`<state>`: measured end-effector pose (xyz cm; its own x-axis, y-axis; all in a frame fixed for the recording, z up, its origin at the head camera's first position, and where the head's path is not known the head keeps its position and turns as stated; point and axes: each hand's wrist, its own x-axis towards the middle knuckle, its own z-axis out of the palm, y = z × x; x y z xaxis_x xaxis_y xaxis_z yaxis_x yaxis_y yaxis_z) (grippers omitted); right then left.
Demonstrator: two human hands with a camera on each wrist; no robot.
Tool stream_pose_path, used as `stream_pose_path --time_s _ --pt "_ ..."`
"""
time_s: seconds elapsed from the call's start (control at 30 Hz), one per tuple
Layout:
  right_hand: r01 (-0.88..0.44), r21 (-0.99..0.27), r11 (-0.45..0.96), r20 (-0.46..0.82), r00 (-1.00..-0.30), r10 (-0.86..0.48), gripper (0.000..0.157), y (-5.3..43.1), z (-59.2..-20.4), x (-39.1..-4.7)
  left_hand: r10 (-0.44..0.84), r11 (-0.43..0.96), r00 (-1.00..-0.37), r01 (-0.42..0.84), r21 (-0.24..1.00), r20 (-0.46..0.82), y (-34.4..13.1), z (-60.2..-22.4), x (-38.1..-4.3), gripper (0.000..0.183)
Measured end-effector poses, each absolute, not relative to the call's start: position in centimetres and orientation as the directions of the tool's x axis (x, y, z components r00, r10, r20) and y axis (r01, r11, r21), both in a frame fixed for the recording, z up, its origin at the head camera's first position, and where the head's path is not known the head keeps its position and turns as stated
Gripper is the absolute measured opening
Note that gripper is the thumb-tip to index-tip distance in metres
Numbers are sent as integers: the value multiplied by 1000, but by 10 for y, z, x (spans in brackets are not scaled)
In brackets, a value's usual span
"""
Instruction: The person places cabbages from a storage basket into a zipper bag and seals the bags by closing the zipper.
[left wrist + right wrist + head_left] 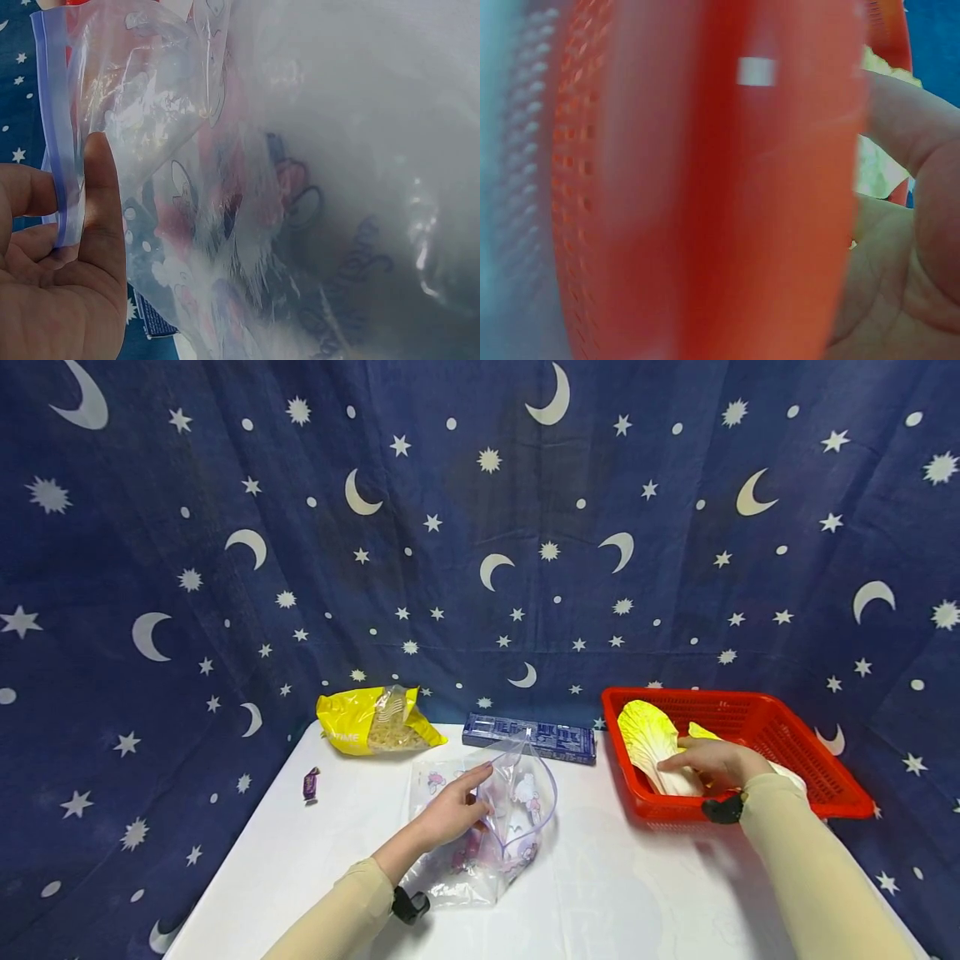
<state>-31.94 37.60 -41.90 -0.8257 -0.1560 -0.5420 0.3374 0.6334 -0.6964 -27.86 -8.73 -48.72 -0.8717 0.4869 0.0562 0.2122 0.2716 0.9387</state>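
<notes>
A clear zip bag (pixel 517 793) with pink printed figures lies on the table, its mouth spread wide. My left hand (pixel 453 810) holds the bag's rim; in the left wrist view the purple zip strip (pixel 56 127) runs between the thumb and fingers. On the right stands a red basket (pixel 825 760) containing yellow-white cabbage leaves. Inside it my right hand (pixel 712 762) grips a large cabbage leaf (pixel 647 739), thumb laid across its white rib. The basket wall (pixel 735 187) covers much of the right wrist view and hides part of the fingers.
A yellow packet (pixel 352 718) with a see-through window lies at the back left of the white table (pixel 270 868). In front of it is a small purple wrapped candy (pixel 311 785). A flat dark blue box (pixel 540 739) lies behind the bag, near the starry curtain (pixel 450 527).
</notes>
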Motion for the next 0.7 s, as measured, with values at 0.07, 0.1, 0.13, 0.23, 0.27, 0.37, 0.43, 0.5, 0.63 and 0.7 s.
stream_pose_path --time_s 0.07,0.1,0.13,0.23,0.27,0.37,0.43,0.5,0.63,0.7 --pt "335 -716 612 -538 -824 -178 107 376 -420 -322 484 274 -873 212 938 55 -87 -486 -279 66" --pt "347 -721 601 -542 -822 -177 106 376 -419 -323 483 276 -874 211 938 55 -86 -486 -280 66" --pt "357 -729 584 -544 -820 -178 105 376 -419 -324 482 278 -874 211 937 54 -86 -486 -280 66" --pt "370 -755 542 -538 -821 -189 102 376 -418 -325 484 273 -874 209 939 53 -85 -485 -281 66" --pt "370 -763 531 -534 -823 -194 102 376 -417 -325 485 271 -873 209 940 54 -85 -485 -281 66" --pt "364 -769 525 -520 -834 -185 103 377 -413 -324 488 262 -871 210 942 58 -84 -486 -280 67" --pt "361 -772 523 -514 -839 -180 101 378 -412 -324 489 260 -870 210 943 60 -85 -486 -279 67" --pt "355 -777 520 -504 -845 -177 98 378 -410 -323 486 256 -872 208 944 60 -85 -487 -278 67" --pt "341 -797 498 -477 -861 -173 88 376 -405 -321 477 258 -877 205 944 60 -85 -488 -275 66" --pt "340 -797 499 -465 -872 -150 88 376 -401 -319 474 261 -878 208 942 63 -85 -485 -272 64"
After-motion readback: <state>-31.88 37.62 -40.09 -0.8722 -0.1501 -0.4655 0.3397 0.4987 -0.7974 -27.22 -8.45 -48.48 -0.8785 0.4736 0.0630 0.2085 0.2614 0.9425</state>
